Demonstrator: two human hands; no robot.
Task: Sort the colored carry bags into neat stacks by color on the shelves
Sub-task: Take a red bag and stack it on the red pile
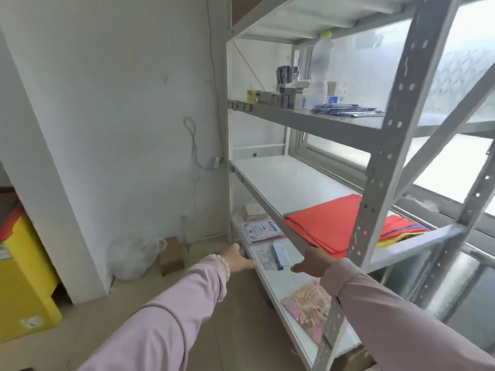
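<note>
Bags: a mixed pile of carry bags, red on top, lies on the middle shelf, overhanging its front edge.
Handling: judged light, thin and floppy, likely to slide apart; best taken at the overhanging edge.
Left hand: fingers spread, nothing held.
Right hand: just below the pile's edge; fingers loosely open, contact cannot be told.

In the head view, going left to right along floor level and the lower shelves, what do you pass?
Yellow bin → clear plastic bag → brown box → left hand → right hand → stack of carry bags, red on top, on the middle shelf.
</note>
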